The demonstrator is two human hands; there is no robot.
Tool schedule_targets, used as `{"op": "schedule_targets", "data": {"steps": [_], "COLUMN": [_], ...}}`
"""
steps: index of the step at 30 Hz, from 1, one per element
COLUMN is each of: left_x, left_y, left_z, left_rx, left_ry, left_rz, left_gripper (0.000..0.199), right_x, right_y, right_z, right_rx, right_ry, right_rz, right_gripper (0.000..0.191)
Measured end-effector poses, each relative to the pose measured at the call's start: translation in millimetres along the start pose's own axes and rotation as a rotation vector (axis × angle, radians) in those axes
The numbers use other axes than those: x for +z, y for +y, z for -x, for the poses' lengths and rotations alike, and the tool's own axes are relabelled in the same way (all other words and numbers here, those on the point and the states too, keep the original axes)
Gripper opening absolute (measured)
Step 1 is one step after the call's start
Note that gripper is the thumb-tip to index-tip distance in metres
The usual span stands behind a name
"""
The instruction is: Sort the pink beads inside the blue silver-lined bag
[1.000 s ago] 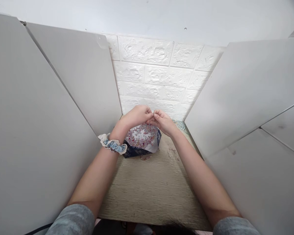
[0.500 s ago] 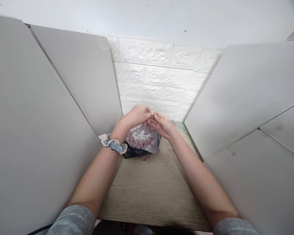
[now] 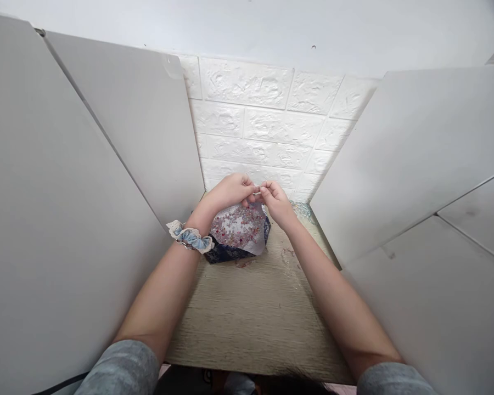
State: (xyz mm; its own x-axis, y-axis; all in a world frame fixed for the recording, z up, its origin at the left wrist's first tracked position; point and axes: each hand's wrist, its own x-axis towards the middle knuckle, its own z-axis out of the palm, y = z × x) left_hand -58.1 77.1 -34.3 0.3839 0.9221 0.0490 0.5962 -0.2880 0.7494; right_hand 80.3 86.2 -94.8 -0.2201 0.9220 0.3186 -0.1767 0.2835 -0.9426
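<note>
Just beyond a dark blue patterned box [image 3: 230,254] my two hands meet, fingertips to fingertips. My left hand [image 3: 235,190], with a blue and white scrunchie [image 3: 190,238] at its wrist, is closed in a pinch. Facing it, my right hand [image 3: 276,202] pinches too, thumb against forefinger. Whatever lies between the fingertips is too small to make out. Below them, many small pink, red and clear beads [image 3: 241,229] are spread on a white lining inside the box.
The box rests on a wood-grain tabletop [image 3: 247,312]. Pale blue-green beading [image 3: 302,211] lies in the back right corner, and a few pinkish strands [image 3: 288,258] lie right of the box. Grey panels [image 3: 148,120] flank both sides, with a white brick-pattern wall [image 3: 267,126] behind.
My right hand has turned from palm partly up to a closer pinch, its fingers curling in. My left hand stays nearly where it was. The view has shifted slightly.
</note>
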Motion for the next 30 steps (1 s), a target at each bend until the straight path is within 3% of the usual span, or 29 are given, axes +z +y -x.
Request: {"op": "schedule_targets", "data": {"steps": [8, 16, 21, 25, 28, 30], "left_x": [0.1, -0.5, 2.0, 0.6, -3.6, -7.1], "left_y": [-2.7, 6.8, 4.9, -0.8, -1.3, 0.2], "left_z": [-3.1, 4.2, 1.8, -0.2, 5.0, 10.3], "left_rx": [0.026, -0.037, -0.030, 0.002, -0.008, -0.040], "left_ry": [-0.028, 0.010, 0.003, 0.008, 0.041, 0.016], "left_rz": [0.227, 0.419, 0.491, 0.462, 0.341, 0.214], "left_gripper": [0.020, 0.014, 0.016, 0.016, 0.025, 0.034], "right_x": [1.3, -2.7, -5.7, -1.8, -1.7, -8.0], "right_y": [-12.2, -21.6, -14.3, -18.1, -51.3, -83.0], "right_z": [7.5, 10.4, 8.1, 8.4, 15.2, 22.6], "right_rx": [-0.326, -0.482, -0.548, -0.530, -0.382, -0.301], "right_ry": [0.150, 0.162, 0.182, 0.153, 0.097, 0.157], "right_rz": [0.600, 0.743, 0.832, 0.856, 0.822, 0.683], "right_gripper": [0.012, 0.018, 0.023, 0.026, 0.029, 0.042]}}
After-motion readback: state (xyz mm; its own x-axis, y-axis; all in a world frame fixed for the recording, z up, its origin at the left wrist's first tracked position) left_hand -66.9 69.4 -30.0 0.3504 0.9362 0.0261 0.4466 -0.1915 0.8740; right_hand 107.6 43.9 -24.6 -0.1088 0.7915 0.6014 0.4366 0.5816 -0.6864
